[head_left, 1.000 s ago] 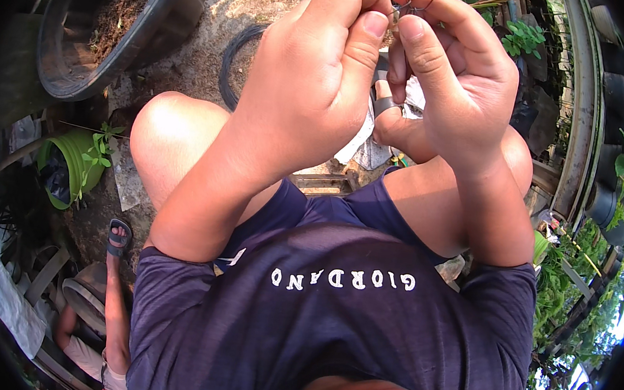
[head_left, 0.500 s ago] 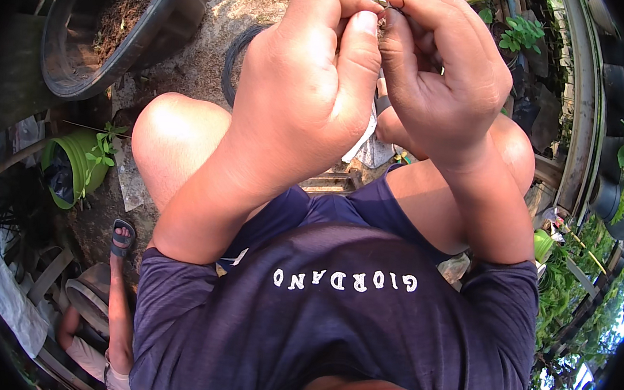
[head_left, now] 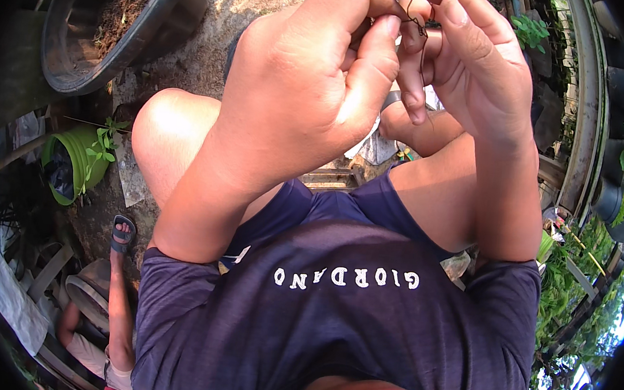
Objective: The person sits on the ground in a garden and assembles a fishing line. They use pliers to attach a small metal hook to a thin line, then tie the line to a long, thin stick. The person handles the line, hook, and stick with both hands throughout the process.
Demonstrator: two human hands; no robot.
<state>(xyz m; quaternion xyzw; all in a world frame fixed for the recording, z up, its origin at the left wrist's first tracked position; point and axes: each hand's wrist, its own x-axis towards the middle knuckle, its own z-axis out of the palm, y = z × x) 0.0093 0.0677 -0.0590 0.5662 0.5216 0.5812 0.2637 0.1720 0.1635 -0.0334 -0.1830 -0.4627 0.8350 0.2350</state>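
Raised in front of me at the top, my left hand (head_left: 314, 78) pinches a thin dark wire (head_left: 423, 57) between thumb and forefinger. The wire twists at the fingertips and a loose end hangs down across the fingers of my right hand (head_left: 482, 76). That hand is half unfolded, its thumb lifted away and its fingers apart, with the forefinger reaching to the left fingertips. Whatever else the left fingers hold is hidden by the hand and the top edge.
A large black pot (head_left: 79, 81) with brown soil stands at the upper left. Below it is a green pot (head_left: 83, 166) with a leafy sprig. Another person's leg (head_left: 119, 304) and sandal show at the lower left. Dark pots (head_left: 606, 200) and plants line the right side.
My right hand has opened from its pinch, turned, and lifted its thumb away. My left hand has shifted slightly right and down. More of the wire now shows; the green leaf tuft has gone from sight.
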